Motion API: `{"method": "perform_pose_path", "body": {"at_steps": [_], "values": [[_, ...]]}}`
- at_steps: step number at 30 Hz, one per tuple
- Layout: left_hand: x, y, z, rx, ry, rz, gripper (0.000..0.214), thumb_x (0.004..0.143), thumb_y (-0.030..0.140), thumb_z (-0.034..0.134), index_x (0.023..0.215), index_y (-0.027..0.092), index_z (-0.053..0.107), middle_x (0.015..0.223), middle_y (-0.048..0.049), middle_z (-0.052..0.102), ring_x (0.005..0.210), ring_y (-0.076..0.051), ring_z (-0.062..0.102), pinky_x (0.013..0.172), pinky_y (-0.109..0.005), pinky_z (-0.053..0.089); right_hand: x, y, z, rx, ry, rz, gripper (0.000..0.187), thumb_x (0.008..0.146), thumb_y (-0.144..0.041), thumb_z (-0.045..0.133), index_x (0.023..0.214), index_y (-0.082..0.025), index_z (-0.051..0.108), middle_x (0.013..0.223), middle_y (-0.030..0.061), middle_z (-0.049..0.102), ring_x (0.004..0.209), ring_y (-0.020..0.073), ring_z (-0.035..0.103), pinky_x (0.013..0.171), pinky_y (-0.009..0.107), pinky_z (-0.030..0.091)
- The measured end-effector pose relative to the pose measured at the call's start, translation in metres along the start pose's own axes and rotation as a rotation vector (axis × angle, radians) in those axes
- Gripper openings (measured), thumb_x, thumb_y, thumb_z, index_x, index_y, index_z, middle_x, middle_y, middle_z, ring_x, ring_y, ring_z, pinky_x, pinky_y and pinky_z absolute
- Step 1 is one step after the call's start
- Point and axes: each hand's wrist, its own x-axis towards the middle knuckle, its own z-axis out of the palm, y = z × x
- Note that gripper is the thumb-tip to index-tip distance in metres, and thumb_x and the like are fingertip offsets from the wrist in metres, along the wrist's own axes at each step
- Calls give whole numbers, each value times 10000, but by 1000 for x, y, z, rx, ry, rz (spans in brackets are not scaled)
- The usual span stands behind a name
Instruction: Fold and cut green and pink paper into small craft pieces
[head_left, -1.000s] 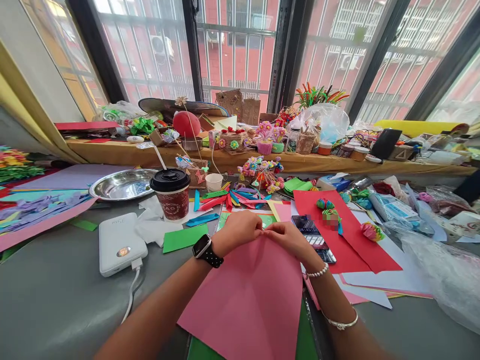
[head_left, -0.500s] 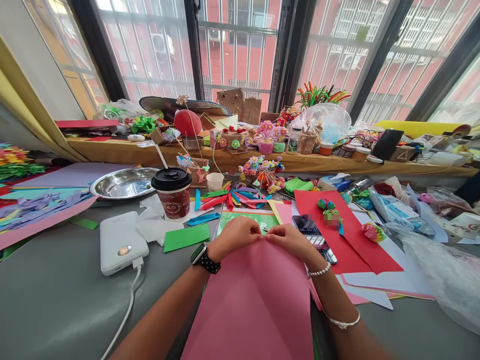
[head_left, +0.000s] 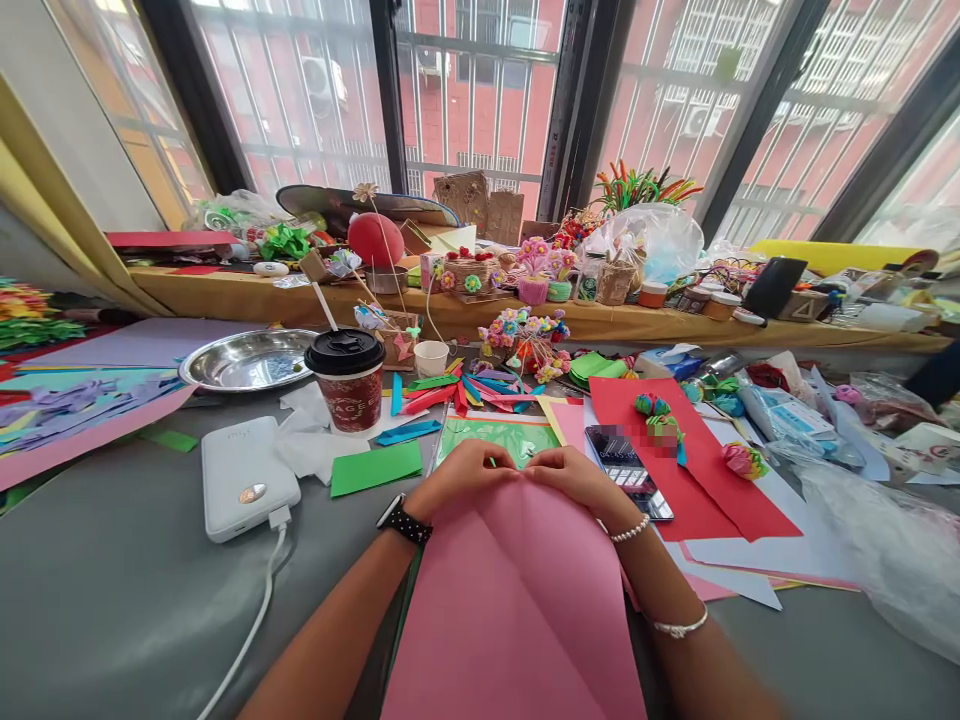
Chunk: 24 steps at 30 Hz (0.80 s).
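Note:
A large sheet of pink paper (head_left: pixel 517 610) with crease lines stretches from the bottom edge up to my fingers. My left hand (head_left: pixel 469 475) pinches its far edge near the middle. Close beside it, my right hand (head_left: pixel 574 482) pinches the same edge, the fingertips of both hands almost meeting. Between the hands the paper rises in a soft fold. Beneath and beyond them lies a green sheet in a clear wrapper (head_left: pixel 495 435), partly covered. A phone (head_left: pixel 628 475) rests just right of my right hand.
To the left stand a lidded paper cup (head_left: pixel 349 395), a white power bank (head_left: pixel 250 480) with a cable, and a steel plate (head_left: pixel 199 372). Red paper (head_left: pixel 720 500) with small paper flowers lies right. Colored strips (head_left: pixel 457 392) spread behind my hands; crafts crowd the ledge (head_left: pixel 300 305).
My hands and the pinched edge sit slightly lower in view. The pink sheet's lower part has shifted a little to the right, and its folds look flatter. Both hands keep their pinch.

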Motion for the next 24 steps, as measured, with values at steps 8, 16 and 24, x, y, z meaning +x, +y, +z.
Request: {"method": "perform_pose_path", "body": {"at_steps": [8,16,24], "values": [[0,2,-1,-29,27,7,221,699,339,494,709,168,634,687,6,630,623,-103,528,564,-181,371,-3,-4,-3,27,-18,21,275,674,-376,520,713,-126,630,655,9,572,596,112,480,505,186,344],[-3,10,0,168,54,-10,204,703,297,463,714,175,627,711,-4,637,665,-123,542,561,-191,359,-1,-5,4,-106,52,-25,211,688,-284,478,667,-133,624,649,16,601,609,129,506,518,200,356],[-3,25,5,429,107,-81,170,692,251,455,695,199,617,705,-8,628,645,-141,533,510,-210,311,-1,-10,11,-248,179,-31,174,669,-223,450,568,-133,560,583,14,562,571,117,469,501,203,330]]}}
